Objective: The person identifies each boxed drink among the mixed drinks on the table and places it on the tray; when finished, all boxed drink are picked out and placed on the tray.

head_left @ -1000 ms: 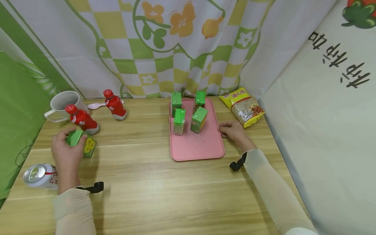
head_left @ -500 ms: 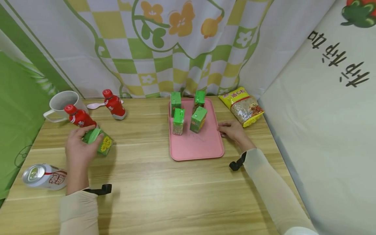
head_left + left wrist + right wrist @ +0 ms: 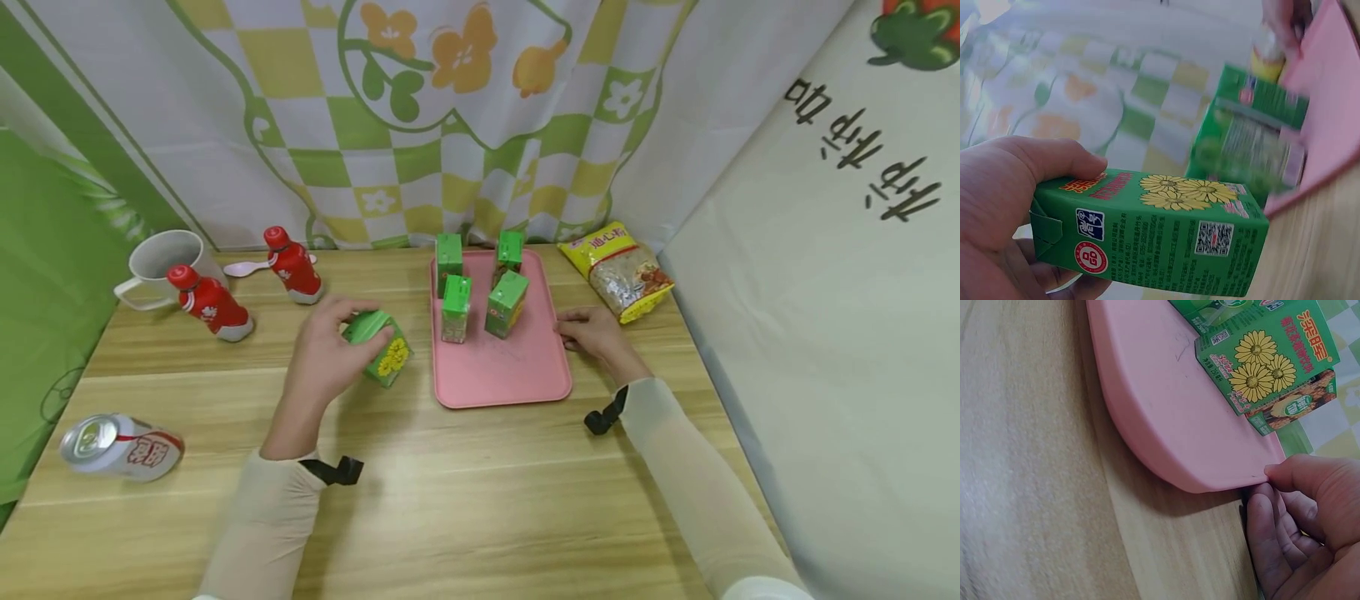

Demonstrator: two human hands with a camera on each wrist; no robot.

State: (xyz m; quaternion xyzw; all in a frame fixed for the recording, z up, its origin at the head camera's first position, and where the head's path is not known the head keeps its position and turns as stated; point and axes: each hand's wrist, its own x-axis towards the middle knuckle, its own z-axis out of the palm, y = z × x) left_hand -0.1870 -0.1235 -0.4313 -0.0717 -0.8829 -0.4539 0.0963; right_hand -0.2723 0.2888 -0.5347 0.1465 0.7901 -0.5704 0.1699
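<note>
My left hand (image 3: 328, 346) grips a green drink carton (image 3: 392, 357) with yellow flowers by its top end, left of the pink tray (image 3: 517, 379). In the left wrist view that carton (image 3: 1154, 234) is pinched between thumb and fingers, in front of the tray's cartons. On the tray's back half stand several green cartons (image 3: 507, 306). My right hand (image 3: 597, 335) pinches the tray's right rim; the right wrist view has the thumb on top of the rim (image 3: 1210, 486) and fingers curled below it.
A yellow bag of pasta (image 3: 622, 271) lies behind my right hand. At the left are a white mug (image 3: 167, 262), two red bottles (image 3: 217, 310), a pink spoon (image 3: 247, 268) and a silver-white can (image 3: 123, 448). A patterned curtain (image 3: 465, 167) hangs at the table's back.
My left hand has carried the green carton rightward from beside the red bottle and can to near the tray's left side. The right hand and tray have stayed in place.
</note>
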